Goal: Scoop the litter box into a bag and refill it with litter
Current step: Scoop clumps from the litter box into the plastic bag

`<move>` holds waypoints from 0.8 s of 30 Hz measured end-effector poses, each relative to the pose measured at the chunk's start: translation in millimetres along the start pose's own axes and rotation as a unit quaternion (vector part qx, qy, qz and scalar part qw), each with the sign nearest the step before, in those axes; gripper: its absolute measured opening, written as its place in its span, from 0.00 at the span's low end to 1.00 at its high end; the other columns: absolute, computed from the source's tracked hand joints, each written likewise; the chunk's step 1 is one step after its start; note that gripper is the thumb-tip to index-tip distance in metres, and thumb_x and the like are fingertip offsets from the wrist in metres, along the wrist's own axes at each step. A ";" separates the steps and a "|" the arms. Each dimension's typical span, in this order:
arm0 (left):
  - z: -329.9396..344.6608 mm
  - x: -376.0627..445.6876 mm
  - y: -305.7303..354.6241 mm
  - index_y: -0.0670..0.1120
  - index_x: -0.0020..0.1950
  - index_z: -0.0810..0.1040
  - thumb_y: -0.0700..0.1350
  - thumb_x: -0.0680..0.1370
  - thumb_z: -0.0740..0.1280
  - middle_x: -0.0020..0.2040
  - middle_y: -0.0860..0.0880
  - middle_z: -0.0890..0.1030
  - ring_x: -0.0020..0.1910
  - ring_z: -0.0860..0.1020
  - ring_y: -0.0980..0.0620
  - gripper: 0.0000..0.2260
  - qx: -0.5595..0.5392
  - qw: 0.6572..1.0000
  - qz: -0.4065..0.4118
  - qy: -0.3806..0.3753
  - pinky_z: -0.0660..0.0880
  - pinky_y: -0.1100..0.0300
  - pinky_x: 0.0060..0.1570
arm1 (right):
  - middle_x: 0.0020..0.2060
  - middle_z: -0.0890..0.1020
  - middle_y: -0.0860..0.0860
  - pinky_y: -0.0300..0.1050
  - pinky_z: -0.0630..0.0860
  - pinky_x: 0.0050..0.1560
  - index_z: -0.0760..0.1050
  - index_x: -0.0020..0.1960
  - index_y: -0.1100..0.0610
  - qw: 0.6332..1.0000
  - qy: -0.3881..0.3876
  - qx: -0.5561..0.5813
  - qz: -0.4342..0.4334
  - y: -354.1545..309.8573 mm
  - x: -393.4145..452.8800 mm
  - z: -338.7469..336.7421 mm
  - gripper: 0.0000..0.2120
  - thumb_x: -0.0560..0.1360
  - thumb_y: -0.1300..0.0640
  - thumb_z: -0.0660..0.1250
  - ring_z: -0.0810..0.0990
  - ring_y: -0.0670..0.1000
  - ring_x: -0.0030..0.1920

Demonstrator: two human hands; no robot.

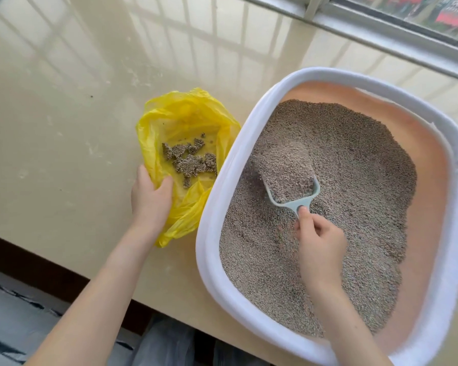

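Litter box [224, 178] sits on the bench beside a yellow bag [185, 114]. Right hand [319, 241] grips a heaped scoop [288, 173]; left hand [150, 196] pinches the bag's rim. Carrying over the rim could spill grains.

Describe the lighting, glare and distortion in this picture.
Head view: soft daylight; the floor mirrors the window bars as pale glare; wide-angle bending curves the window frame; box, bag and scoop are sharp, with weak shadows.

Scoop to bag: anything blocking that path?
Only the litter box's white rim lies between the loaded scoop and the yellow bag. The left hand holds the bag open.
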State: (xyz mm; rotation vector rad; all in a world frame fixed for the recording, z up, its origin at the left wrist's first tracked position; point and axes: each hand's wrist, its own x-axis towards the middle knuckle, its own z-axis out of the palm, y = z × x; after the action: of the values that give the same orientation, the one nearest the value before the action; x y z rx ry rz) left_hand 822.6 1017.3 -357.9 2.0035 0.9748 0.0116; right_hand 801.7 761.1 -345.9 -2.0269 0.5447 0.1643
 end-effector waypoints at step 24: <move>1.9 -0.7 0.2 0.44 0.55 0.71 0.43 0.76 0.62 0.49 0.45 0.75 0.48 0.72 0.45 0.09 -0.003 1.000 0.006 0.011 0.67 0.55 0.47 | 0.23 0.67 0.50 0.41 0.55 0.26 0.73 0.34 0.65 0.999 -0.040 -0.008 0.017 -10.1 -19.9 -33.0 0.21 0.79 0.51 0.63 0.59 0.46 0.23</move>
State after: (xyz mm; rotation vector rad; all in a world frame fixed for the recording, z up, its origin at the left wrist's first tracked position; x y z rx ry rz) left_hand 822.8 1015.5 -358.6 2.0078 0.9762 0.0424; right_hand 784.9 743.1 -314.6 -2.0183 0.5302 0.2701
